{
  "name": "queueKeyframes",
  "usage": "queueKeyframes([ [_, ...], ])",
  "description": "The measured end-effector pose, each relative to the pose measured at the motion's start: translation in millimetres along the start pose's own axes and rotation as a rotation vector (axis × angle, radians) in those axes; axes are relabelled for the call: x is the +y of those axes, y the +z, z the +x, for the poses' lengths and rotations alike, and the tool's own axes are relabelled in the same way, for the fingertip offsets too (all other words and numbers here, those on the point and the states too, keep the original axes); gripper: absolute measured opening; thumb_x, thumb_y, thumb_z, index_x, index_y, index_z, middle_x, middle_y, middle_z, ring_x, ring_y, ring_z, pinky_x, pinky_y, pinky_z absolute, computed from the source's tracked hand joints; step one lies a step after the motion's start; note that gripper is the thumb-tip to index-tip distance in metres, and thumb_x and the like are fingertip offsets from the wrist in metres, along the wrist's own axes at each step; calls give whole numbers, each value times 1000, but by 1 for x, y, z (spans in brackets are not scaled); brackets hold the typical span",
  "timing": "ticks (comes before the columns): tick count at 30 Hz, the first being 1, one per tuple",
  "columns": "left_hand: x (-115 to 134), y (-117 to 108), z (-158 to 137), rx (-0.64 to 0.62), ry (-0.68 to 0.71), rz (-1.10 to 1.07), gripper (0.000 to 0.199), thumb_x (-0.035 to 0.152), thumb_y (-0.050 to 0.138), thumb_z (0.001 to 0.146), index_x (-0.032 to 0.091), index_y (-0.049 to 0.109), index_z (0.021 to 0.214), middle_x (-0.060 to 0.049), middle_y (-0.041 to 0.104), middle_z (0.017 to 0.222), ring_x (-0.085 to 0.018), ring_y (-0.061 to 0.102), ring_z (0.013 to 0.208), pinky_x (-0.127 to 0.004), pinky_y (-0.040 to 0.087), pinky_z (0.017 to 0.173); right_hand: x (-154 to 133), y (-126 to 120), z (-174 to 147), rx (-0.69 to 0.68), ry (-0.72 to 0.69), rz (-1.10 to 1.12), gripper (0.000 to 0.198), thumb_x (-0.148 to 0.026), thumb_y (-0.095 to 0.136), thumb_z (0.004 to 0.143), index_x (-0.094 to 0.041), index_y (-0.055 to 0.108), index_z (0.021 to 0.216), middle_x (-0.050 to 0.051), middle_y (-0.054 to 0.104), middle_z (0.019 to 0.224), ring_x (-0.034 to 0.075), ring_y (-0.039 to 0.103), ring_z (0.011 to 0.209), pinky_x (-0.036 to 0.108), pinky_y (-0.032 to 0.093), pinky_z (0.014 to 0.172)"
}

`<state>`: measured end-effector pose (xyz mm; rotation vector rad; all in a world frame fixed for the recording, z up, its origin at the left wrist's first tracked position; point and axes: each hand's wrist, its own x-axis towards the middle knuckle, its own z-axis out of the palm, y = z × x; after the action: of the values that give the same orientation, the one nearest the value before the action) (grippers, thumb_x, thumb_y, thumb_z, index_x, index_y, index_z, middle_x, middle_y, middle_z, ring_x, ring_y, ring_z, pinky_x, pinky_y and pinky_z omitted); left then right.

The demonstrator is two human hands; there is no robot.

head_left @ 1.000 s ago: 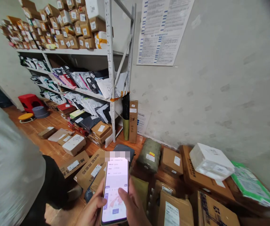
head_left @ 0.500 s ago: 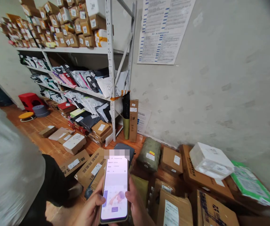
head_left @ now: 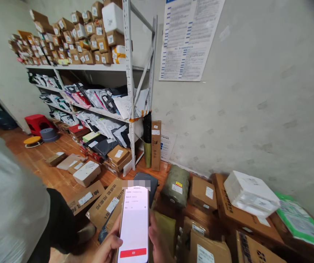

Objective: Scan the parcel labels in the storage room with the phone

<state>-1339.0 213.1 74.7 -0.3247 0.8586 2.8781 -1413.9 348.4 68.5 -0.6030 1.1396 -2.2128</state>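
Currently the phone [head_left: 134,224] stands upright at the bottom centre of the head view, above the parcels on the floor, held between both hands. The left hand [head_left: 108,248] wraps the left edge, thumb laid against the bezel; the right hand [head_left: 157,241] closes on the right edge, fingers behind the case. Both grips are closed on the device, though the palms run out of view below.

The screen shows a short block of text lines at the top, a blank white field, and a red bar [head_left: 132,252] near the bottom edge. Judged from this layout, the step in hand is a record check on the handset, with a confirmation control awaiting input.

A next move would call for one thumb to reach the red bar while the other hand keeps the device steady.

Nearby lie cardboard boxes [head_left: 106,204], a grey-green wrapped parcel [head_left: 175,186] and a white foam box [head_left: 248,193]. A metal shelf rack [head_left: 129,91] carries further parcels.
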Motion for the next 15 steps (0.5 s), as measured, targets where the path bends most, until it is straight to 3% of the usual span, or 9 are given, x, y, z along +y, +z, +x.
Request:
queueKeyframes([
  [5,0,-19,11,32,89,18,66,3,49,77,36,44,135,-2,64,121,-28,63,105,-43,43,100,30,-9,13,227,-278,-383,79,-71,41,78,-23,31,139,12,44,142,34,44,127,49,39,102],
  [11,7,-40,17,48,194,5,67,4,50,77,38,42,135,-2,62,125,-28,61,108,-45,41,102,51,-10,21,168,-441,-563,77,-73,23,81,-26,25,141,14,38,143,36,43,127,42,52,84],
  [15,7,-37,14,6,185,66,67,-2,49,73,35,52,129,-2,59,128,-30,55,117,-47,37,106,38,-5,24,193,-499,-763,78,-73,15,82,-24,18,143,14,27,148,35,39,131,46,49,93],
])
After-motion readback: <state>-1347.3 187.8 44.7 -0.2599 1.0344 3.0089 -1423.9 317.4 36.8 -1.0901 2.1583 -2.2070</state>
